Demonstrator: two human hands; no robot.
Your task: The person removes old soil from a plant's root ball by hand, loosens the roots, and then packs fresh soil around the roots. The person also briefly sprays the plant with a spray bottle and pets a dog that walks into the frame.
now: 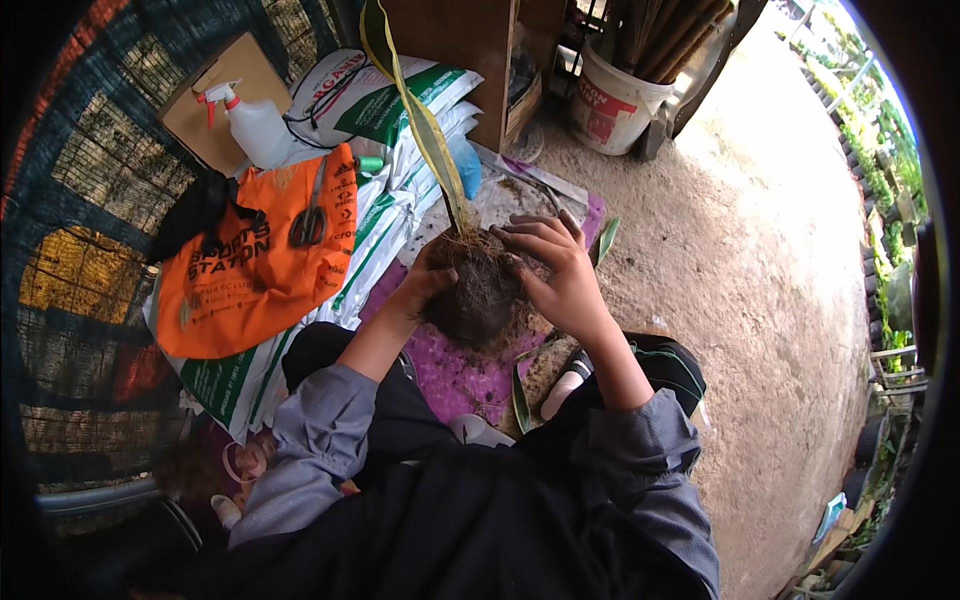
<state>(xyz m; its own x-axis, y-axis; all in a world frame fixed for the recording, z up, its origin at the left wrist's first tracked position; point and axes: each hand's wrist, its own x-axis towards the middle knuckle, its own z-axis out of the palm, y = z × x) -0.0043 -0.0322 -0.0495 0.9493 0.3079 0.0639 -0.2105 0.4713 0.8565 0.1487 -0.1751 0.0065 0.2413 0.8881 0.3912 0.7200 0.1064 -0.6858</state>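
Observation:
A snake plant (424,124) with yellow-edged leaves rises from a dark root ball (480,296) matted with soil and fine roots. My left hand (429,276) grips the ball's left side, its thumb lying across the front. On the opposite side, my right hand (553,259) has thumb and fingertips against the ball and the roots at its top, with the outer fingers spread. Soil stains the fingertips. Below the ball lies a purple sheet (442,375) scattered with loose soil. A cut leaf piece (520,397) rests by my leg.
White-and-green sacks (390,217) are stacked at left, bearing an orange bag (255,300), scissors (309,221) and a spray bottle (255,127). A white bucket (619,105) with broom-like bundles stands ahead, beside a wooden cabinet (450,45). Bare ground (750,262) stretches right.

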